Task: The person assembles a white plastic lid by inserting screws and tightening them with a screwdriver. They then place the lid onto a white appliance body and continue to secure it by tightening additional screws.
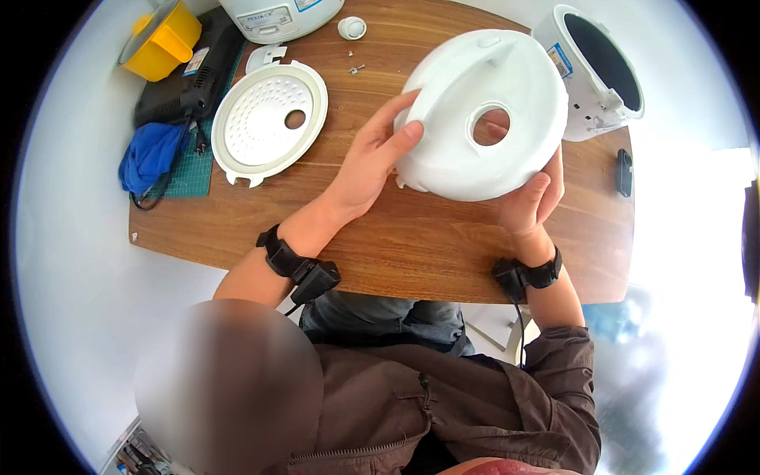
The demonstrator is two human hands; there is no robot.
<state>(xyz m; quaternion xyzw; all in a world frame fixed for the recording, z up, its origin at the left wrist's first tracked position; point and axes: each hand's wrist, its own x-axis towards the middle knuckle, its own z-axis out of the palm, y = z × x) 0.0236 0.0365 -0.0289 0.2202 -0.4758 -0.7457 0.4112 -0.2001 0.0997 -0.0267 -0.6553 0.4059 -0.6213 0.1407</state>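
Between both hands, raised above the wooden table, is a white oval rice cooker lid cover [455, 119] with a round hole and a moulded ridge. My left hand [378, 150] grips its left edge, thumb on top and the other fingers mostly hidden beneath. At the lower right edge, my right hand [534, 194] is closed on it, and some of its fingers show through the hole. A round white inner lid plate [249, 131] with many dimples and an off-centre hole lies to the left of the cover.
A white cooker body [594, 119] with a dark inside stands at the right, near a small black object [624, 172]. Another white appliance [277, 20], a white cap [352, 28] and small screws [356, 70] are at the back. Left are a yellow container [162, 47], black case [178, 87], blue cloth [152, 157] and green mat [190, 176].
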